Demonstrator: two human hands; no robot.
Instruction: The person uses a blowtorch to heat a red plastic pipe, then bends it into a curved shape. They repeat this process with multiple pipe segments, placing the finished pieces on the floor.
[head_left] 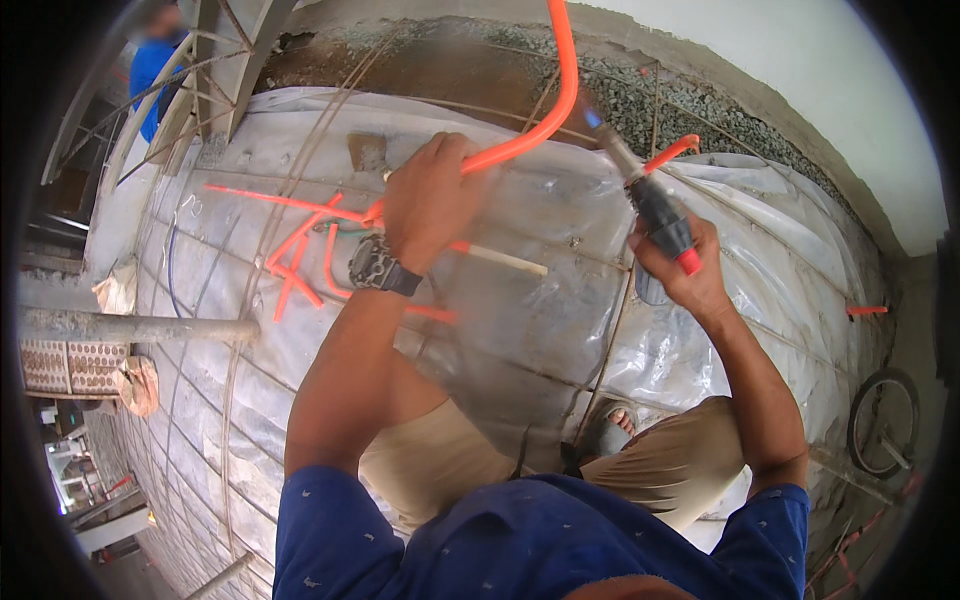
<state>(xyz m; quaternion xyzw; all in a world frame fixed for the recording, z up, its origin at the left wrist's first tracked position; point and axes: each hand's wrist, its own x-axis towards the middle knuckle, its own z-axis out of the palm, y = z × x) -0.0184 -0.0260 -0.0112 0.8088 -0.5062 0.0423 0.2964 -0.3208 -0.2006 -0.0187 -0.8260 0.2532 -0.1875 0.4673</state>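
My left hand (430, 195), with a wristwatch on its wrist, is closed round the end of an orange plastic pipe (566, 70). From the fist the pipe runs right, then curves upward out of view. In my closed right hand (692, 268) is a blowtorch (660, 215) with a black body, a red knob and a metal nozzle. A small blue flame (593, 118) shows at its tip, just right of the pipe's curve and apart from it. Behind and below my left hand lie several orange pipe pieces (290, 262), some bent, and a pale rod (505, 259).
Clear plastic sheeting (560, 330) covers the ground under a grid of steel bars (612, 345). Gravel (640, 100) borders a concrete wall (790, 60) at the far side. A person in blue (150, 80) is by metal framework at upper left. A wheel (883, 422) is at right.
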